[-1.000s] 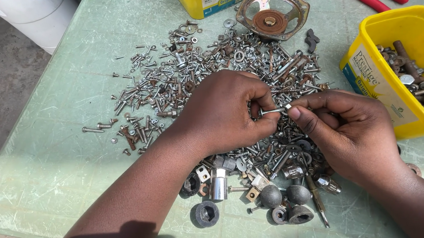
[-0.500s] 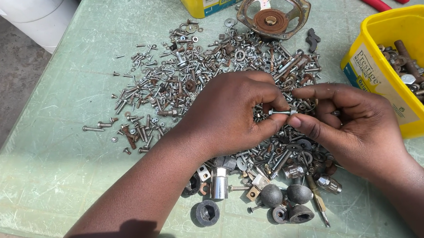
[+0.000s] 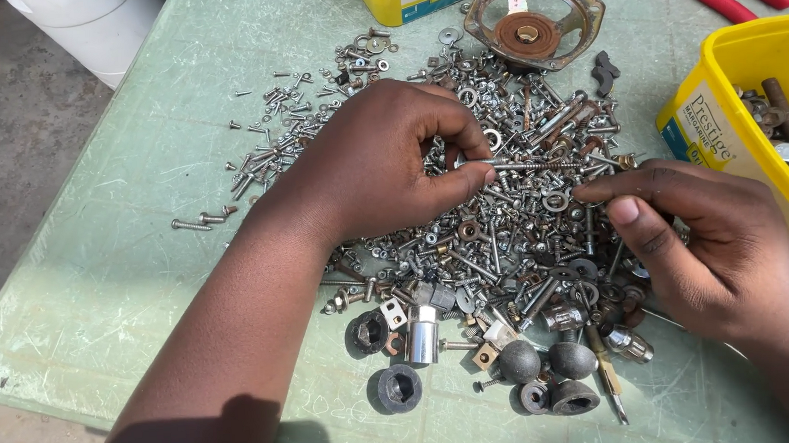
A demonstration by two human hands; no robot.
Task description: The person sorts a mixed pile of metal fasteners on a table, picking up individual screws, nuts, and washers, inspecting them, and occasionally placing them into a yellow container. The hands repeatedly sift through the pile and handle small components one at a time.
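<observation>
Left hand [image 3: 381,162] pinches a long bolt [image 3: 511,163] above the hardware pile [image 3: 497,233]. Right hand [image 3: 702,246], fingers curled together, hovers near the yellow tub [image 3: 730,124] at the table's [image 3: 120,268] right edge; whether it grips anything cannot be told.

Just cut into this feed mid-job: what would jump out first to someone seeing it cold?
First the big pile of screws, nuts and washers spread over the middle of the green table. Over it, the left hand pinches a long thin bolt while the right hand sits just right of it. A bright yellow tub of hardware stands at the right edge.
</observation>
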